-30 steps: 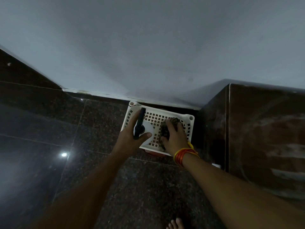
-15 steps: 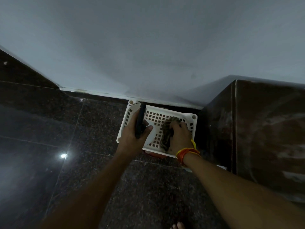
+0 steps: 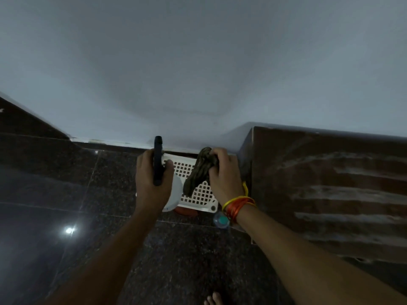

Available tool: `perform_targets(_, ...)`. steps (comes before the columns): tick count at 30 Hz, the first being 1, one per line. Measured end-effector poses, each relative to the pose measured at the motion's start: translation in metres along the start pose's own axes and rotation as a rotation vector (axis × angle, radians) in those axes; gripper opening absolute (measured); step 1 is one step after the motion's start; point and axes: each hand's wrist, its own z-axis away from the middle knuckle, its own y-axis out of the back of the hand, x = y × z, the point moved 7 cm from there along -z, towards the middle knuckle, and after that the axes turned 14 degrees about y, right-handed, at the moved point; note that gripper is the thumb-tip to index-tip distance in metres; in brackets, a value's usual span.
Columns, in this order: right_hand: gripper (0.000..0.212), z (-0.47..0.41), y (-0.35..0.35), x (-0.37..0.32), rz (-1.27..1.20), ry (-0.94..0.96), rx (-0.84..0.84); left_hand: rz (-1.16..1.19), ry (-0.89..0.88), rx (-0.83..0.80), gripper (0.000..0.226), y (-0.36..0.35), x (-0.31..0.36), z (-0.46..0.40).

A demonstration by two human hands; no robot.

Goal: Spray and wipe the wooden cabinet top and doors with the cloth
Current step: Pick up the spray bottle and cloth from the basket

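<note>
My left hand (image 3: 152, 179) grips a spray bottle (image 3: 157, 160) with a black trigger head and a white body, held above the floor. My right hand (image 3: 224, 172) grips a dark olive cloth (image 3: 198, 172), bunched, with its loose end hanging down. Both hands hover over a white perforated plastic basket (image 3: 198, 194) on the floor by the wall. The dark wooden cabinet (image 3: 330, 190) stands to the right, its top marked with pale streaks.
The floor (image 3: 66, 194) is dark polished granite tile with a light glare at left. A pale wall (image 3: 198, 73) rises behind the basket. A small clear bottle with a teal cap (image 3: 221, 220) and an orange object (image 3: 185, 211) lie beside the basket. My bare toes (image 3: 212, 300) show at the bottom.
Both hands have lifted up out of the basket, the left raising the spray bottle and the right pulling up the cloth. The view has tilted slightly.
</note>
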Motion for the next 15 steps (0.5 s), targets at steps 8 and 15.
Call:
perform_targets(8, 0.033, 0.032, 0.12, -0.007, -0.238, -0.003, 0.163, 0.103, 0.031, -0.076, 0.028, -0.035, 0.061, 0.076)
perform_targets(15, 0.013, 0.071, 0.212, 0.038, -0.463, -0.176, 0.341, 0.097, 0.073, -0.114, 0.02, -0.087, 0.096, 0.138)
